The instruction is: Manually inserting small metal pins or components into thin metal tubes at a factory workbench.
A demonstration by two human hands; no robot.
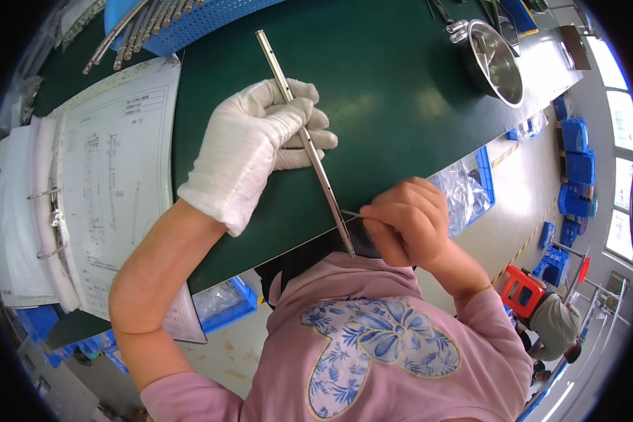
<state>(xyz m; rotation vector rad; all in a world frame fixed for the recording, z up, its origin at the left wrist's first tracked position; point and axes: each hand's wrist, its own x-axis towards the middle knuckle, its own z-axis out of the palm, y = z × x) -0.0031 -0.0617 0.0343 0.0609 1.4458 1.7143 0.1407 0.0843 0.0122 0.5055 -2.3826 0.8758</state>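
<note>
Gripping 1 metal bar (318, 165) near the center of the frame, the left hand (260, 133) wears 1 white glove; its thumb presses across the bar and its fingers curl loosely behind. The right hand (409, 218), bare and right of center, is nearly closed, pinching 1 thin pin (352, 213) whose far end appears to reach the bar's lower part.

The bar is long, straight and narrow, silvery and glossy, with a row of small dark holes too fine to count surely. It slants from the upper center down to the middle, its lower end in front of a pink shirt (394, 380).

Beneath the hands is 1 green table (387, 70). At left lies 1 open binder (56, 232) with 2 rings visible and 1 drawing sheet (137, 169) uppermost. The upper left has 1 blue perforated basket (239, 21) holding at least 6 metal rods (130, 39). At upper right sits 1 steel bowl (506, 91) with shiny contents I cannot identify. Lower right, beyond the table, are 1 red stool (520, 292) and 1 seated person (555, 327) in gray.
</note>
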